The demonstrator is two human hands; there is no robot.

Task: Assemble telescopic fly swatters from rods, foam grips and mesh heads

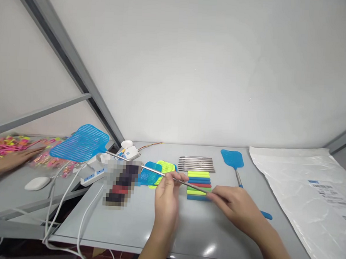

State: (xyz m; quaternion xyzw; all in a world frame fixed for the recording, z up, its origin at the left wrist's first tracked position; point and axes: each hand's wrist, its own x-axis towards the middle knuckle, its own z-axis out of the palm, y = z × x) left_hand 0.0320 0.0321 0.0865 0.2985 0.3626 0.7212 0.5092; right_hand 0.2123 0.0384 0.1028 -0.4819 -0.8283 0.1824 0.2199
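Observation:
My left hand (169, 195) is closed around the middle of a fly swatter's metal rod. The swatter's blue mesh head (81, 143) reaches out to the upper left. Its rod slants down to the right, where my right hand (235, 206) pinches the end; whether a grip sits there is hidden by the fingers. Below the rod lies a row of coloured foam-like tubes (199, 180) in yellow, blue, red and green. Behind them several metal rods (196, 164) lie side by side. Loose blue and yellow swatter heads (165, 167) overlap left of my left hand.
A second blue swatter (232, 159) lies behind my right hand, partly covered. A white plastic bag (297, 190) covers the table's right side. On the left are a power strip (92, 176), white cables (62, 197), a blurred-out item (120, 184) and another person's hand (14, 160) by colourful pieces.

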